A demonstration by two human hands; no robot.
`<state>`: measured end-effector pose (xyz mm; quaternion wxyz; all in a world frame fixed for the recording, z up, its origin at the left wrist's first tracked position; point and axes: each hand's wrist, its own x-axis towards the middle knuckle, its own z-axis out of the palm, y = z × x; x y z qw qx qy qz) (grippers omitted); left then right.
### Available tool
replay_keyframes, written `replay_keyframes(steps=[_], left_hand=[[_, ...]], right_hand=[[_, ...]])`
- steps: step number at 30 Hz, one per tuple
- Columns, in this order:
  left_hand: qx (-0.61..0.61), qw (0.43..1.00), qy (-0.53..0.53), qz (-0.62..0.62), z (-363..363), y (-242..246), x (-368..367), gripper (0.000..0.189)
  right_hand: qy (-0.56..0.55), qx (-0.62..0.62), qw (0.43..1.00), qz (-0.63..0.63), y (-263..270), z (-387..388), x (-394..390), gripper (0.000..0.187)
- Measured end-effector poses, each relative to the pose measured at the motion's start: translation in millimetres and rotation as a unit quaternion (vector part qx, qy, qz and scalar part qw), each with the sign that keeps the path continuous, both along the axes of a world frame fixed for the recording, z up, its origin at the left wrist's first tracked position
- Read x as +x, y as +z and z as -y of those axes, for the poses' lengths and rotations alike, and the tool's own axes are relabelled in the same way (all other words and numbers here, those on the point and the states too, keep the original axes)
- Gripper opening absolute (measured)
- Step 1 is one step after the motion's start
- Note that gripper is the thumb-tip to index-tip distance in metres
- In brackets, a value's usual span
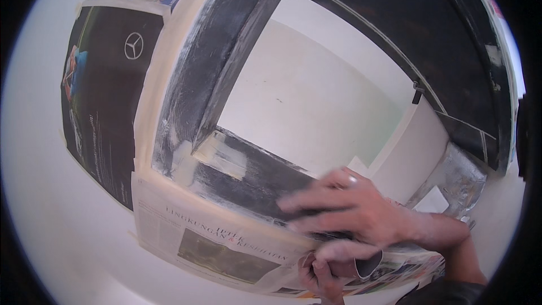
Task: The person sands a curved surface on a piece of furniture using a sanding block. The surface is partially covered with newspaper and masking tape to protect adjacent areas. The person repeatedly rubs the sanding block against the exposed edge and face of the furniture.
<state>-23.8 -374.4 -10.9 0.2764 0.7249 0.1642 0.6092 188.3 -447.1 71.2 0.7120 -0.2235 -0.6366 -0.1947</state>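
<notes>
My right hand (360, 207) lies across the lower rail of a black-painted frame (266, 186), its fingers spread and blurred, a ring on one finger. Whether the fingertips touch the rail or hover just over it is hard to tell. Below it, my left hand (324, 277) grips a curled sheet of brown sandpaper (344, 267) with a grey back. Pale filler (224, 156) covers the rail's left corner, and the black paint around it looks scuffed and dusty.
Newspaper (156, 216) and masking tape (146, 93) cover the wall along the frame. A black panel (381, 12) with a metal latch (417, 91) stands at the right. Silvery sheeting (459, 178) and a white block (432, 200) lie beyond my right arm.
</notes>
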Motion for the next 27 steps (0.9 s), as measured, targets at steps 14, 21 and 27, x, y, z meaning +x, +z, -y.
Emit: replay_keyframes(steps=[14, 21, 27], left_hand=[[0.06, 0.991, 0.089, -0.078, 31.9, 61.9, 6.6, 0.039], [0.116, 0.97, 0.211, 0.015, 12.6, 64.6, -23.6, 0.053], [0.146, 0.963, 0.225, 0.023, -9.5, 55.0, -38.6, 0.046]], right_hand=[[0.308, -0.022, 0.932, -0.188, -22.5, -1.8, -5.8, 0.024], [0.029, 0.136, 0.957, -0.255, 53.4, -47.2, -4.7, 0.023], [0.119, 0.075, 0.969, -0.203, 62.1, -51.0, -26.0, 0.027]])
